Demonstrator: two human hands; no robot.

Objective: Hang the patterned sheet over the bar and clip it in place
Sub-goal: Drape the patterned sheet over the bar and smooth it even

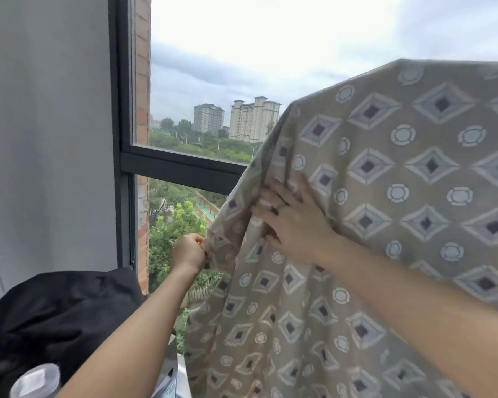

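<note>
You are working at the left edge of the patterned sheet (400,196). It is draping from a high ridge at the upper right down toward the near bottom of the view and is covering most of the right half. The bar is hiding somewhere under that ridge, so you are not seeing how evenly the cloth is sitting on it.

Your left hand (189,251) is pinching the sheet's left hem in a closed fist, just in front of the window frame (181,168). Your right hand (291,219) is grasping a gathered fold a little higher and to the right, with the fingers lying across the cloth and the thumb tucking under the bunch.

As I am judging it, you are spreading and squaring the sheet and the clipping is not yet begun. No clip is showing anywhere.

To do this step well, be drawing the hem leftward with the left hand while the right hand is flattening the fold rather than bunching it, so the ridge is running straight. Be pulling sideways, not downward, since a downward tug is risking dragging the sheet off the bar.

Black fabric (55,311) is lying low at the near left by your left forearm, so be steering the hem away from it. Once the edge is hanging straight, you are going to need one hand free for a clip.
</note>
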